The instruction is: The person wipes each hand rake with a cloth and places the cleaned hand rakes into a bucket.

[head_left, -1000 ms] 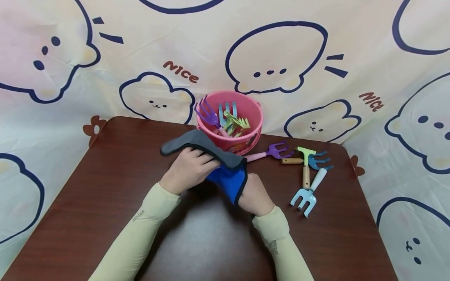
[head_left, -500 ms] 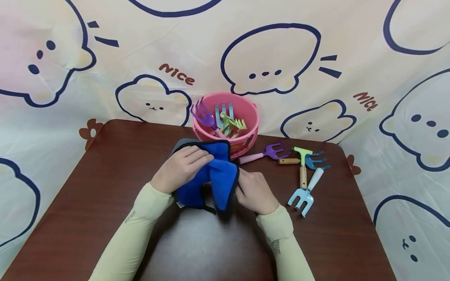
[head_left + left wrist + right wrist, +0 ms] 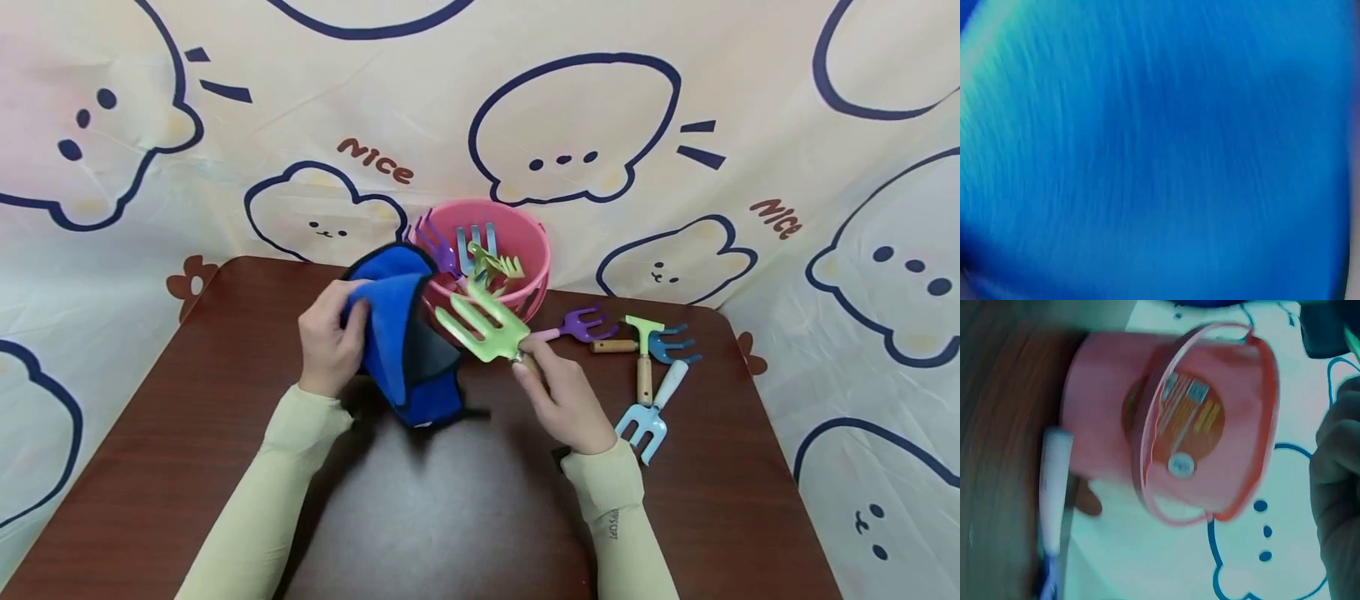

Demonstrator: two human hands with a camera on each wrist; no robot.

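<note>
Both your hands are up in front of you, well apart, each in a pinch.
Your left forearm (image 3: 258, 492) slants up and inward from the lower edge of the head view, sleeved to the wrist; the left hand (image 3: 328, 340) rises nearly straight from it, fingers bent over at the top and thumb (image 3: 355, 327) opposing them on the inner side. Your right forearm (image 3: 617, 512), sleeved too, leans slightly inward, and the right hand (image 3: 564, 400) turns further in at the wrist, index finger (image 3: 546, 353) reaching forward, thumb closing beneath it, knuckles bent in the right wrist view.
</note>
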